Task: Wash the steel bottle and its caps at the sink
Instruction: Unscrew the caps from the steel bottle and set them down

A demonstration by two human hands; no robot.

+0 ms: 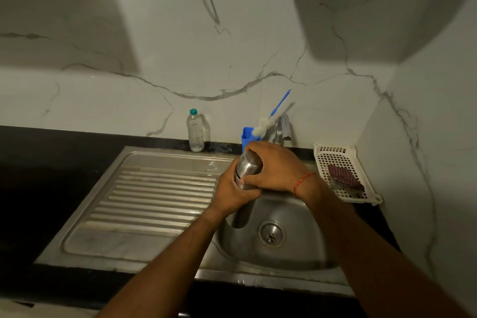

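Head view, nearest first: two bare forearms reach in over the steel sink point(304, 219), whose drain point(271, 234) sits just right of the steel bottle point(246, 170). That bottle hangs tilted above the basin, lower end down, top leaning toward the wall. Both hands hold it, the left hand point(233, 190) curled round its middle, the right hand point(273, 168) wrapped over its upper part, a red thread point(302, 183) on that wrist. Left lies the ribbed drainboard point(154, 196); right, on the dark bench point(38, 162), a white basket point(335, 157) holds a dark cloth point(344, 178). Farther back stand a plastic water bottle point(195, 131), a blue holder point(247, 137) with a brush point(260, 128) and the tap point(284, 129) — all against the marble wall
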